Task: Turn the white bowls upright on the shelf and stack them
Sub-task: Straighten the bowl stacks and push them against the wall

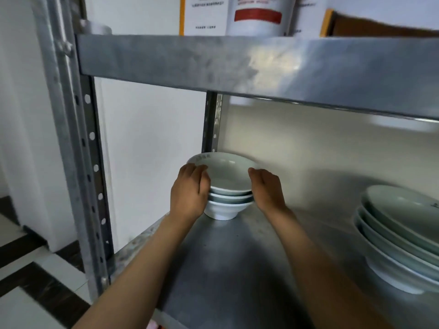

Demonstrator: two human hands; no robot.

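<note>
The metal shelf (237, 252) was grey and a little scratched, and above it a second metal board (237, 62) hung low over the place where the hands worked, so the space for the bowls was not high. On that upper board stood some white packages with red and yellow print (256, 15), and at the right a brown cardboard box (370, 27); the print was too blurred to read. At the left a grey post with round holes (80, 162) carried the boards, and a second post (212, 124) stood in the back corner, just behind the bowls. A pale back panel (332, 148) closed the shelf behind. At the right side of the shelf lay a stack of wide white plates (399, 233), tilted a little and well apart from the hands. The stack of white bowls (228, 186) stood upright at the back left of the shelf, three bowls as far as I could count, one sitting inside the other, and the top bowl showed nothing inside it. The left hand (190, 188) held the left side of the stack, its fingers curled around the rims. The right hand (267, 186) lay against the right side, with the fingers bent over the edge of the top bowl. Below at the left, a floor with light and dark tiles (35, 281) was visible.
</note>
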